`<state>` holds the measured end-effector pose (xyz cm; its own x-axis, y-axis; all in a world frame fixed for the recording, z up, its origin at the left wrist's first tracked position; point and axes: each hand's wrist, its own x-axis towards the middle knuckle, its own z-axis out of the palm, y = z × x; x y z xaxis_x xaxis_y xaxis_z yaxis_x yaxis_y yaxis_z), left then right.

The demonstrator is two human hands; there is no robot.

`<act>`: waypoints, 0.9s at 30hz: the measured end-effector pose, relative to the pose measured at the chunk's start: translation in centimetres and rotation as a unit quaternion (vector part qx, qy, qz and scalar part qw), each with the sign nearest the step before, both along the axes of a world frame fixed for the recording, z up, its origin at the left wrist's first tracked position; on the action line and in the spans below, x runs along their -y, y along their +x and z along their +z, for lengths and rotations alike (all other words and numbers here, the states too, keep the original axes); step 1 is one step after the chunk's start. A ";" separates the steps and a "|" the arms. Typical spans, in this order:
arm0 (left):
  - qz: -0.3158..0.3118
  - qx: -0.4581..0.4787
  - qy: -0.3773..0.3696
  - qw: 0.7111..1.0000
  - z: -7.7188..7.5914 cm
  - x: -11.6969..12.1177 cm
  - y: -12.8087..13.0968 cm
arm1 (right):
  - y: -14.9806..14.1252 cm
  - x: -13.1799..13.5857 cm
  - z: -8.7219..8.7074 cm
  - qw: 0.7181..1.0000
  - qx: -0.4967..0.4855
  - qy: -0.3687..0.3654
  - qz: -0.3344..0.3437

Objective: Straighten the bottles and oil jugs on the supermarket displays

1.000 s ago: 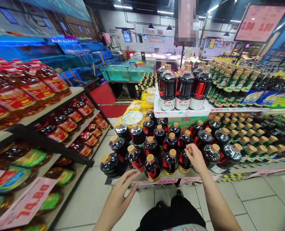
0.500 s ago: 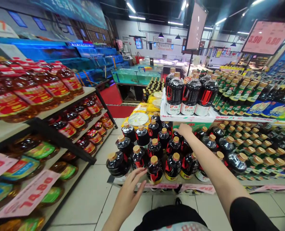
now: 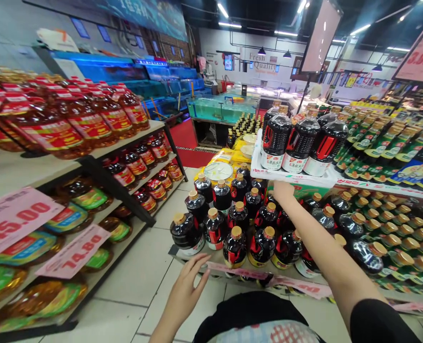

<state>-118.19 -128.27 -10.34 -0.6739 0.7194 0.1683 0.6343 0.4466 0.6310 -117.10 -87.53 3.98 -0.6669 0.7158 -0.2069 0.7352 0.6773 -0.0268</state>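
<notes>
My left hand (image 3: 187,288) is held out in front of the lower shelf's edge, fingers apart and nothing in them. Closest to it are dark sauce bottles with tan caps, among them a front-row bottle (image 3: 235,247) with a red handle and a large corner bottle (image 3: 187,234). My right arm stretches over the rows. My right hand (image 3: 283,192) is at the back of the bottles, against the green carton (image 3: 304,189) under the white upper tray. Its fingers point down and are mostly hidden, so its grip does not show. A bottle (image 3: 266,215) stands just below it.
Large sauce bottles (image 3: 276,140) stand on the white tray (image 3: 293,177) above my right hand. Green-labelled bottles (image 3: 379,138) fill the right side. At left, a shelf rack (image 3: 125,138) of oil bottles carries pink price signs (image 3: 74,252). Fish tanks (image 3: 226,108) stand behind.
The view has turned left, so the shelves appear further right. My left hand sits slightly lower against the front bottles. My right hand stays at the back of the rows.
</notes>
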 end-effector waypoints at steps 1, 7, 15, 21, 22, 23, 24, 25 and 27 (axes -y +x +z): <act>0.001 0.013 0.000 1.000 -0.5 -0.5 -0.1 | 0.7 1.7 1.0 0.999 -0.034 0.016 0.026; -0.011 0.081 0.031 0.996 -4.3 -5.5 1.0 | 5.3 11.2 0.4 0.915 -0.113 -0.198 0.334; -0.017 0.093 -0.127 0.987 -6.5 -8.1 0.9 | 5.3 14.9 -3.0 0.954 -0.027 -0.104 0.281; 0.001 0.208 -0.161 0.965 -7.3 -6.9 0.0 | 5.9 16.8 -3.0 0.974 -0.048 -0.094 0.202; -0.015 0.246 -0.128 0.961 -7.7 -6.7 0.0 | 5.9 17.0 -3.3 0.976 -0.056 -0.097 0.188; -0.034 0.281 -0.090 0.955 -8.2 -6.4 0.0 | 5.8 17.1 -3.7 0.979 -0.063 -0.096 0.171; -0.050 0.309 -0.049 0.948 -8.8 -6.2 -0.1 | 5.6 17.3 -4.1 0.981 -0.068 -0.093 0.153; -0.061 0.332 -0.010 0.941 -9.5 -6.1 -0.2 | 5.4 17.4 -4.6 0.984 -0.074 -0.087 0.135; -0.077 0.370 0.055 0.924 -10.7 -6.0 -0.6 | 4.9 17.7 -5.3 0.988 -0.088 -0.071 0.105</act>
